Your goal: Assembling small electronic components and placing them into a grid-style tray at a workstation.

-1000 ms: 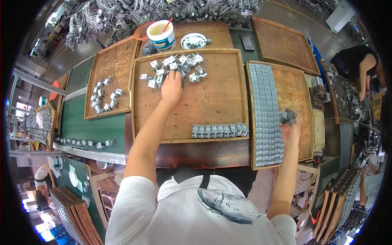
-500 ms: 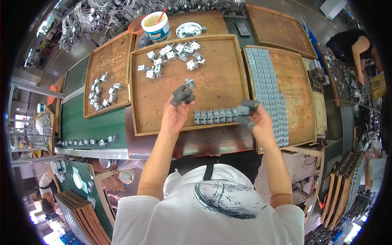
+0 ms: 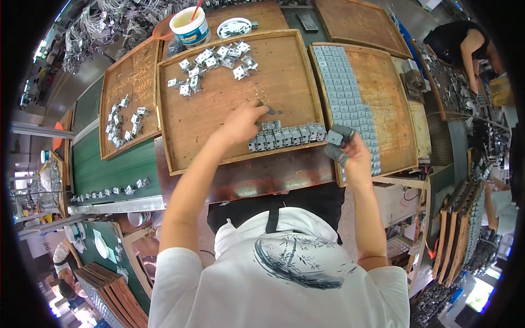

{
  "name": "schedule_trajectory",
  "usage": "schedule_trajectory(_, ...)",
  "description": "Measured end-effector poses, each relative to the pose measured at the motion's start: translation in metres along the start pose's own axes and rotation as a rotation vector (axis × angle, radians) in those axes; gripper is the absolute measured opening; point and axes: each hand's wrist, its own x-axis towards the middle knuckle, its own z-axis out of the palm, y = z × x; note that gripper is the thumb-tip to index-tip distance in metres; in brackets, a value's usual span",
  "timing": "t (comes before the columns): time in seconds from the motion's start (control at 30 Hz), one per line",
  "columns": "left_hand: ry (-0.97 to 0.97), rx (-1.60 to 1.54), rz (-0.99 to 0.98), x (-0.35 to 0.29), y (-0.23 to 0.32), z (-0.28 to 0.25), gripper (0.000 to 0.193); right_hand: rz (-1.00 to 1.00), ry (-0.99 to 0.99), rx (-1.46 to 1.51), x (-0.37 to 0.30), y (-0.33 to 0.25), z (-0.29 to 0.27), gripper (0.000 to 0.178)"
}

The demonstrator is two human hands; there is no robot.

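My right hand [image 3: 353, 154], with dark covers on its fingertips, is closed on a small grey metal block [image 3: 335, 138] beside the tray's right rim. My left hand [image 3: 244, 123] reaches over the wooden tray [image 3: 213, 117], its covered fingertips bent down and partly hidden, so its grip is unclear. Just below those fingertips a small metal part [image 3: 271, 125] sits against the back of a row of grey metal blocks [image 3: 287, 137]. This row stands along the tray's near edge. Loose silvery metal parts [image 3: 210, 59] lie scattered at the tray's far side.
A second tray [image 3: 394, 104] on the right holds packed rows of grey blocks [image 3: 342, 82]. Another tray [image 3: 131, 76] at left has several loose parts. Behind stand a white tub [image 3: 190, 27] and a round white dish [image 3: 234, 27]. Someone bends over parts [image 3: 465, 46] at far right.
My left hand has come down from mid-tray, where it held a metal part, toward the row. The block in my right hand now shows clearly. The whole view has shifted slightly.
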Motion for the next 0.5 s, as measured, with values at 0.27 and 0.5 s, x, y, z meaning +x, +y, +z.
schedule_trajectory(0.27,-0.441,-0.006,-0.148,0.031,0.016,-0.017,0.041,0.005,0.032,0.025,-0.015,0.011,-0.002,0.047)
schedule_trajectory(0.5,-0.309,-0.034,-0.143,0.032,0.003,-0.003,0.032,0.026,0.038,0.038,-0.008,0.012,-0.006,0.048)
